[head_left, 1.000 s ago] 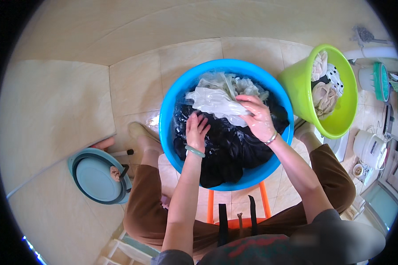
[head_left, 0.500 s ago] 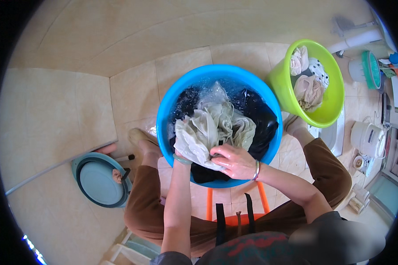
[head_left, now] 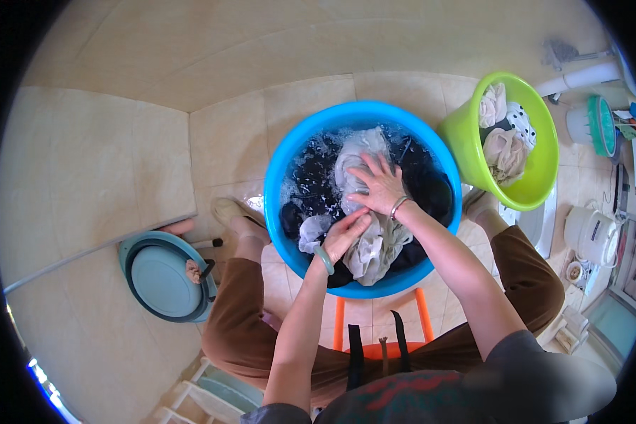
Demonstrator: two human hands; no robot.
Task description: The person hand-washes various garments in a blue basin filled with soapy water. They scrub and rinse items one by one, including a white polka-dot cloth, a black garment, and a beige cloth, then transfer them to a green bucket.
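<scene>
A pale, wet garment (head_left: 380, 256) lies bunched in a blue basin (head_left: 451, 205), partly sunk in water over dark clothes (head_left: 309, 177). My right hand (head_left: 379, 185) rests flat on the garment's far part, fingers spread, a bangle on its wrist. Just nearer and to the left, my left hand (head_left: 345, 237) has its fingers drawn together against the cloth and seems to pinch a fold; its fingertips are partly hidden. A green bangle circles that wrist. Left of it, another whitish cloth bulge (head_left: 314, 232) rises from the water; I cannot tell whether it belongs to the same garment.
A lime-green bucket (head_left: 466, 152) with light clothes touches the basin's right side. To the left, a grey-blue basin (head_left: 164, 283) leans by the wall. An orange stool (head_left: 424, 314) stands between my knees. A white lidded container (head_left: 591, 237) sits at the right.
The lifted, bunched garment has gone down into the basin and spread lengthwise. My right hand moved farther away and opened out on it; my left hand shifted right.
</scene>
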